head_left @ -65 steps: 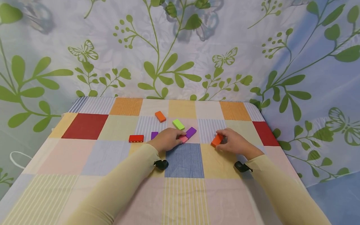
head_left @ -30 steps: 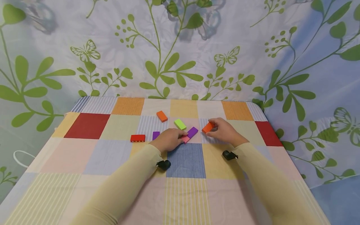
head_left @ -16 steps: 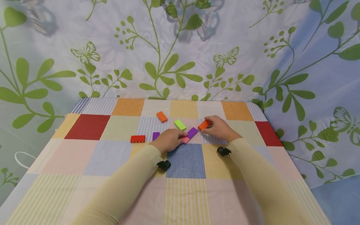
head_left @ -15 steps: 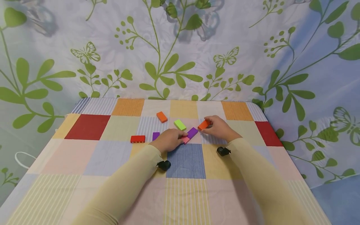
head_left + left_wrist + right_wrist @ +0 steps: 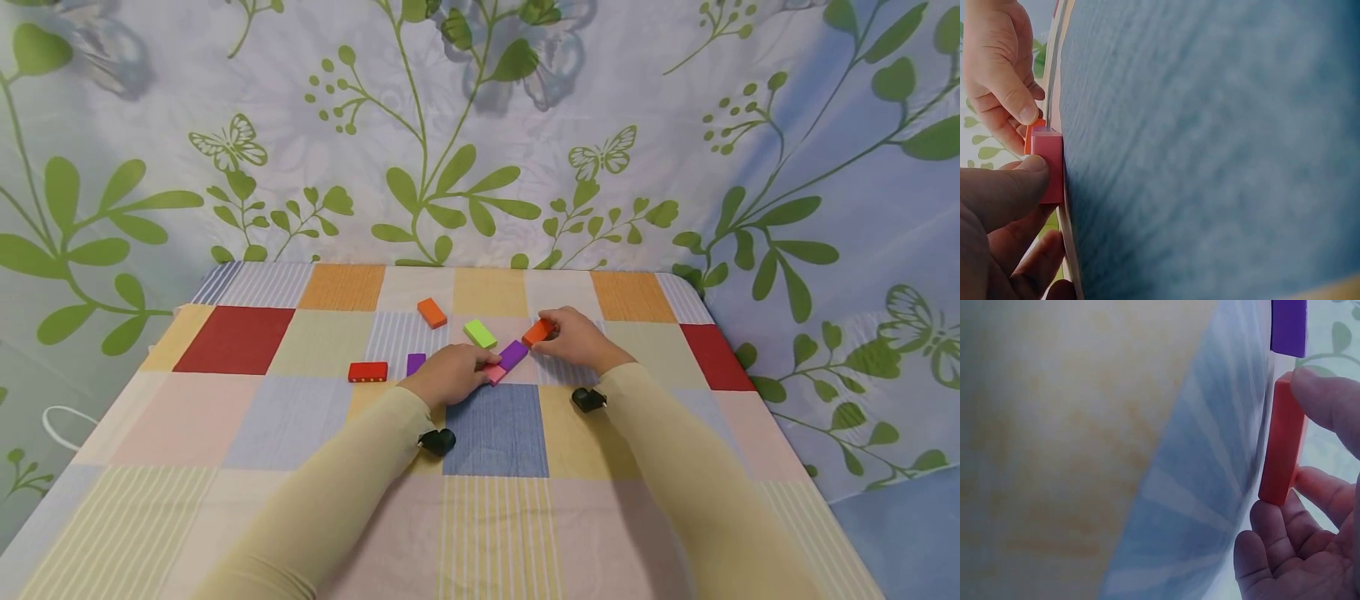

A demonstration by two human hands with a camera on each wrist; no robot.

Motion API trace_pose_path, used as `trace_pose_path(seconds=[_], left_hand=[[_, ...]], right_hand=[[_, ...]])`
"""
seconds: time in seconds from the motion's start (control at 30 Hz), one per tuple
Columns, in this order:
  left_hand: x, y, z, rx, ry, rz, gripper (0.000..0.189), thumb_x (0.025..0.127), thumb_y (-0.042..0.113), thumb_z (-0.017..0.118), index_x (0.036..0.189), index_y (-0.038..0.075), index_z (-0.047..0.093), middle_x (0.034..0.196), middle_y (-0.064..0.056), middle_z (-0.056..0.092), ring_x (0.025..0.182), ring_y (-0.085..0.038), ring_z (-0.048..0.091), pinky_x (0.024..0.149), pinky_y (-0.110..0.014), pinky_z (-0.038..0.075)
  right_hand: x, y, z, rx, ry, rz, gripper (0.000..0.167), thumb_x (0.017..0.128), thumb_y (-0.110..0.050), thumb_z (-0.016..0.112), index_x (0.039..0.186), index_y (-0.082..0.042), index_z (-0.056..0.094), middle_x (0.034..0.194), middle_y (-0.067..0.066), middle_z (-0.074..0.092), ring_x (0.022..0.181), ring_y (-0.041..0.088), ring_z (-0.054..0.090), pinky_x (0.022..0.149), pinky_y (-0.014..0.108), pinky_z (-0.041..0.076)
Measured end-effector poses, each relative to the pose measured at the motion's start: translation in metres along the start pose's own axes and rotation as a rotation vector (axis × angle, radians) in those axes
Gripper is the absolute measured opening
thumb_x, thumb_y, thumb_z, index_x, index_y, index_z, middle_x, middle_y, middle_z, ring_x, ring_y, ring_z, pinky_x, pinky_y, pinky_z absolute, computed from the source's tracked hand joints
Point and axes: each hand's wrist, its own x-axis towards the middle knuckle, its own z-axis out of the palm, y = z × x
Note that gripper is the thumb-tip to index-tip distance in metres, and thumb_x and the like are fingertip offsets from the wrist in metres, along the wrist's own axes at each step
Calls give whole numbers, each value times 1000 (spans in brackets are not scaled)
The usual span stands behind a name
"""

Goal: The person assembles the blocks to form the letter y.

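Note:
My left hand pinches a small pink rectangular block flat on the cloth; the left wrist view shows the thumb on the pink block. End to end with it, a purple block runs diagonally up and right. My right hand holds a red-orange block between thumb and fingers, near the purple block's far end. In the right wrist view a narrow gap separates the red-orange block from the purple block. Fingers hide part of the pink block.
Behind the row lie a lime-green block and an orange block. To the left, a red block shows yellow dots on its side; another purple block is partly hidden by my left hand. A patchwork cloth covers the table.
My right hand has carried the red-orange block left and away from me, up close to the purple block. The left hand stays on the pink block.

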Motion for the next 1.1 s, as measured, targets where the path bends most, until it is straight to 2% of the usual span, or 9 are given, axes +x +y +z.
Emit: trace_pose_path(seconds=[0.67, 1.1], left_hand=[[-1, 1, 0, -17, 6, -3, 40, 105, 25, 66, 144, 28, 67, 148, -1, 65, 136, -26, 60, 120, -49, 45], [-1, -1, 3, 10, 12, 0, 40, 105, 26, 65, 145, 29, 66, 148, -1, 65, 136, -26, 59, 120, -49, 45]], right_hand=[[8, -3, 2, -62, -58, 3, 74, 97, -27, 77, 158, 1, 44, 149, 25, 53, 133, 35, 52, 122, 52, 41], [8, -5, 2, -62, -92, 15, 75, 98, -24, 77, 160, -1, 41, 151, 24, 52, 134, 35, 52, 123, 53, 40]])
